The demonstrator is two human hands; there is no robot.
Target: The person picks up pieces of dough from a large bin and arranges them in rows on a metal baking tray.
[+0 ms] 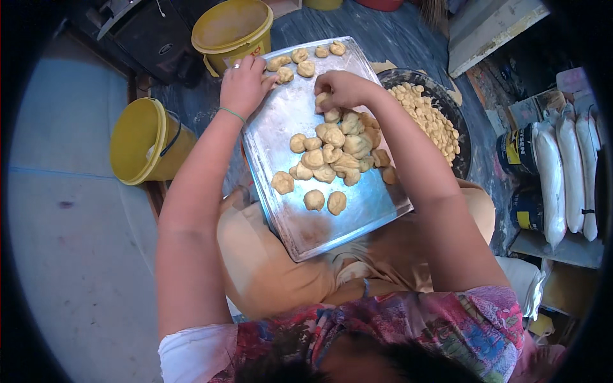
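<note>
A metal baking tray (pixel 281 220) rests across my lap, tilted in the view. Over its far left corner my left hand (pixel 244 89) is curled, thumb and fingers closed around a small dough ball, mostly hidden by the hand. My right hand (pixel 345 89) pinches another dough ball (pixel 321 100) above the tray's middle. Beneath it a loose heap of dough balls (pixel 332 153) covers the middle and right of the tray. Along the far edge several dough balls (pixel 306 68) sit spaced apart. Two single dough balls (pixel 314 200) lie toward the near side.
Right of the tray stands a round dark pan (pixel 465 153) full of small dough pieces. Two yellow buckets (pixel 231 29) (pixel 137 140) stand at the left and far left. Shelves at the right hold long white plastic packs (pixel 550 185) and dark containers (pixel 517 150).
</note>
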